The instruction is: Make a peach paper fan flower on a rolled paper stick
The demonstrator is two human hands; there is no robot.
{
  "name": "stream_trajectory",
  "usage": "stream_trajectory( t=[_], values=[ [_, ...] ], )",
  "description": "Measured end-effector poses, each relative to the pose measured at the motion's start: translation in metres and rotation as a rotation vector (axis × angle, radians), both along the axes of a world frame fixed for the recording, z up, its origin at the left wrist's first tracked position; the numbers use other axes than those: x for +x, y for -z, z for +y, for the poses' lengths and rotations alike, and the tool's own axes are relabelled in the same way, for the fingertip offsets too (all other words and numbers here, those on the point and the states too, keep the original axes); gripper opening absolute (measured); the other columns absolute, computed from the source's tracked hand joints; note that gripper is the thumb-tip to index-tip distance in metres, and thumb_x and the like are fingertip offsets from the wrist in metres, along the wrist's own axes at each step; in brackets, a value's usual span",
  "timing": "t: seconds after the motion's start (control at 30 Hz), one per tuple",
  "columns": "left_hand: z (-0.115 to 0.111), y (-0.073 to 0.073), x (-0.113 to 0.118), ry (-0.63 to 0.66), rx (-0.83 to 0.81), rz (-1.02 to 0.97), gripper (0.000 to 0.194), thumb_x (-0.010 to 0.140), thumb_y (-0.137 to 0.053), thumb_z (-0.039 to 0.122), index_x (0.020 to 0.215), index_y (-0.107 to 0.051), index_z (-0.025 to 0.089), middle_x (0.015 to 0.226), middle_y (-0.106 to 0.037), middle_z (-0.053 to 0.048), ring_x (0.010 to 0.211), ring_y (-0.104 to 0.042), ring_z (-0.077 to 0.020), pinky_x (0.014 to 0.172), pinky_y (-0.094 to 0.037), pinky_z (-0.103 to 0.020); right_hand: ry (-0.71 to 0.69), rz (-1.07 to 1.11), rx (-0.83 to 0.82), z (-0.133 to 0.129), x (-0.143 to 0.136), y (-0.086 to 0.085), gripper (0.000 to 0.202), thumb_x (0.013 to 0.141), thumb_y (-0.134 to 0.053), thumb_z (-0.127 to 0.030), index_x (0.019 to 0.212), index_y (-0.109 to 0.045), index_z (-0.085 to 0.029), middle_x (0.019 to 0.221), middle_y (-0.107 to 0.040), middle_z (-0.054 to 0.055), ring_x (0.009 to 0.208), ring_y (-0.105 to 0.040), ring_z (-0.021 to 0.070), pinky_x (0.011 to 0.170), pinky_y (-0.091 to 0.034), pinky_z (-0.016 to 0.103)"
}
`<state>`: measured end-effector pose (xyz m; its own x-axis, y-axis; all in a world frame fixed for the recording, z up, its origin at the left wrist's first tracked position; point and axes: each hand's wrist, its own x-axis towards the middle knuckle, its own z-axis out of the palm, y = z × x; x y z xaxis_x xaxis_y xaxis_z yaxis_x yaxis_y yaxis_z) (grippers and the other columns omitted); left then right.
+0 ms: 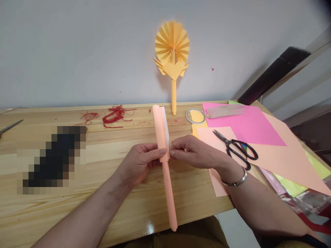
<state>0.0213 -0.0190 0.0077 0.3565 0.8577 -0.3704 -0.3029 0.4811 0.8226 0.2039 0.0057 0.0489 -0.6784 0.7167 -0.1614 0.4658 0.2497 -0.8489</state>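
Pinching the folded peach paper [159,132], at six o'clock from the yellow paper fan [173,70], your left hand [138,161] could crease it by overpressing, while your right hand [192,150] bunches fingertips at its three-o'clock edge, grip unclear.

Soft, fairly bright light reaches my left hand [139,160] and right hand [192,150], both reasonably sharp. A small white glare sits on the tabletop [26,215] at its near edge. Faint shadows fall leftward on the grey wall [77,51] from the yellow paper fan [172,36] and from the black bar [275,75] by the far right corner. The wide lens stretches my forearms; clear plastic [314,201] past the right edge glints, smeared. Coarse pixels mask a dark object [51,158] to my left.
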Motion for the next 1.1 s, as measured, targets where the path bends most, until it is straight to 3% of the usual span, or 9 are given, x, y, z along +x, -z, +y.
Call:
stream_trajectory(
  t=[0.43,1.1],
  values=[
    [-0.0003,-0.0004,0.0003,0.0,-0.008,-0.011,0.009,0.071,-0.07,0.021,0.073,-0.074,0.014,0.064,-0.067,-0.002,0.061,-0.057,-0.0096,0.06,-0.047,-0.02,0.014,0.005,0.012,-0.0001,0.0002,0.0021,0.022,0.079,-0.043,-0.017,0.058,-0.04,-0.016,0.057,-0.031,-0.005,0.053,-0.029,0.0058,0.047,-0.024,0.019],
    [-0.0002,-0.0004,0.0002,-0.002,-0.019,-0.096,0.009,0.072,-0.068,0.017,0.07,-0.073,0.011,0.06,-0.066,-0.002,0.058,-0.056,-0.008,0.055,-0.047,-0.017,0.057,0.073,-0.082,0.0013,0.0007,0.0062,0.02,0.08,-0.047,-0.022,0.061,-0.05,-0.014,0.056,-0.034,-0.005,0.052,-0.029,0.0055,0.045,-0.022,0.019]
  ],
)
